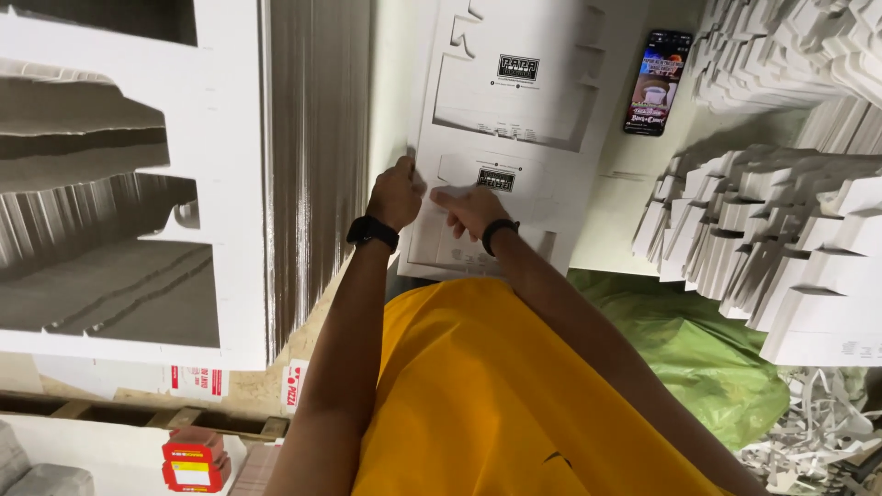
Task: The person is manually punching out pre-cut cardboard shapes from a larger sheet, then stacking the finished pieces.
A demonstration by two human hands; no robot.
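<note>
White flat die-cut cardboard box blank (514,110) with small black printed marks lies on the work surface straight in front of the person, its near end under both hands. Left hand (395,193) is at the left edge of the sheet, the fingers curled and pinching that edge, probably to keep the blank from sliding or to lift a flap. Right hand (470,209) lies on top of the sheet just beside it, the fingers stretched out flat and pressing down, holding nothing; this seems to keep the cardboard steady. Both wrists carry a black band.

A dark smartphone (658,81) with a lit colourful screen rests on the surface to the right of the blank, apart from it. Further right are leaning stacks of white folded cardboard pieces (781,239), and to the left a tall pile of white flat sheets (312,156). Below, a green plastic sheet (698,349) lies beside the yellow shirt (487,395).
</note>
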